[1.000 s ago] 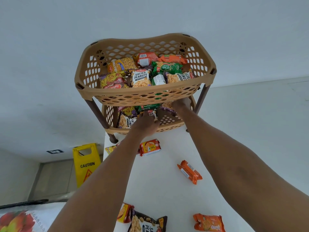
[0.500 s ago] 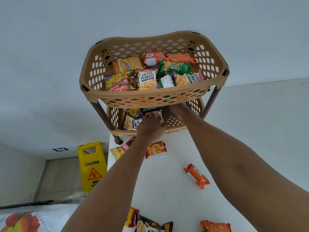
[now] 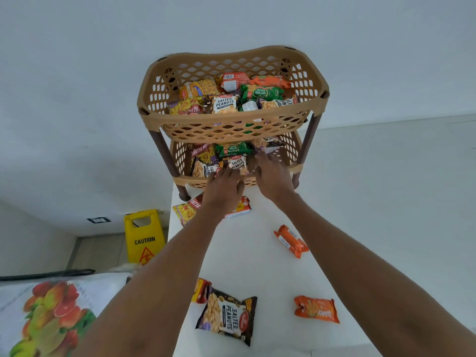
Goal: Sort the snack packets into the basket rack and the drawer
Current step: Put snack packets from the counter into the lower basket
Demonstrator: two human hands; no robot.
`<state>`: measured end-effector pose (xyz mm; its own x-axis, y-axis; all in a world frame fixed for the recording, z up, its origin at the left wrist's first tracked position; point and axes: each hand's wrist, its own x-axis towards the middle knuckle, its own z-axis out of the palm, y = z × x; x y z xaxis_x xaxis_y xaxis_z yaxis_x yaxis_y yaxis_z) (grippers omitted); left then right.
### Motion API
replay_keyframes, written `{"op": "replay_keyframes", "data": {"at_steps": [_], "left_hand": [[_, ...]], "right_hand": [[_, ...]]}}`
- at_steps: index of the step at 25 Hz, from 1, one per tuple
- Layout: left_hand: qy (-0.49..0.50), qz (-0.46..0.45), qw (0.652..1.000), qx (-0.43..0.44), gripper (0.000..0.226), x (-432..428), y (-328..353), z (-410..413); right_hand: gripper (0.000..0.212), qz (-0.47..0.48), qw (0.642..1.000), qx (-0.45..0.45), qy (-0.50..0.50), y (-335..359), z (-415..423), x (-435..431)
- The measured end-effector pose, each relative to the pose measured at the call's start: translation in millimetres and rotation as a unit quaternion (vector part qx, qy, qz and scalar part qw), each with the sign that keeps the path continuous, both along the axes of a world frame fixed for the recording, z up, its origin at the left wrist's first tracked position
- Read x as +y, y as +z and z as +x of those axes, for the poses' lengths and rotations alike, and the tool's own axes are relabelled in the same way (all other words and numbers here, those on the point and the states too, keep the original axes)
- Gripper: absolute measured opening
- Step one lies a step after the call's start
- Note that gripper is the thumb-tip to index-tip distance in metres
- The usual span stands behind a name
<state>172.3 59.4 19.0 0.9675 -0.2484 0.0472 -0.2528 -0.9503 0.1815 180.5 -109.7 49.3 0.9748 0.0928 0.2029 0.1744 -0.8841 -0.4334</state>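
Reaching over the lower basket's (image 3: 185,180) front rim, both hands (image 3: 222,191) (image 3: 274,177) hold their fingers spread, empty.

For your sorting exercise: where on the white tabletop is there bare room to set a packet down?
Bare white tabletop lies between the long orange biscuit packet and the black salted-peanuts bag. Both tiers of the tan plastic basket rack are crowded.

both arms outstretched, left hand (image 3: 223,188) and right hand (image 3: 273,176) empty, fingers spread
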Motion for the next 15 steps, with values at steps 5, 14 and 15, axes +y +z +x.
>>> {"op": "replay_keyframes", "data": {"at_steps": [5,14,15], "left_hand": [[-0.026,-0.018,0.993,-0.116,0.056,16.7,-29.0,-64.0],[-0.041,-0.008,0.998,0.042,0.065,5.1,-54.0,-83.3],[-0.033,-0.006,0.998,0.056,0.066,1.8,-53.4,-81.0]], "right_hand": [[0.050,-0.054,0.997,-0.028,0.044,-30.9,-67.1,-9.8],[0.062,-0.019,0.992,0.128,-0.011,-69.9,-131.0,-68.7],[0.068,-0.018,0.988,0.153,-0.015,-72.3,-136.7,-72.0]]}}
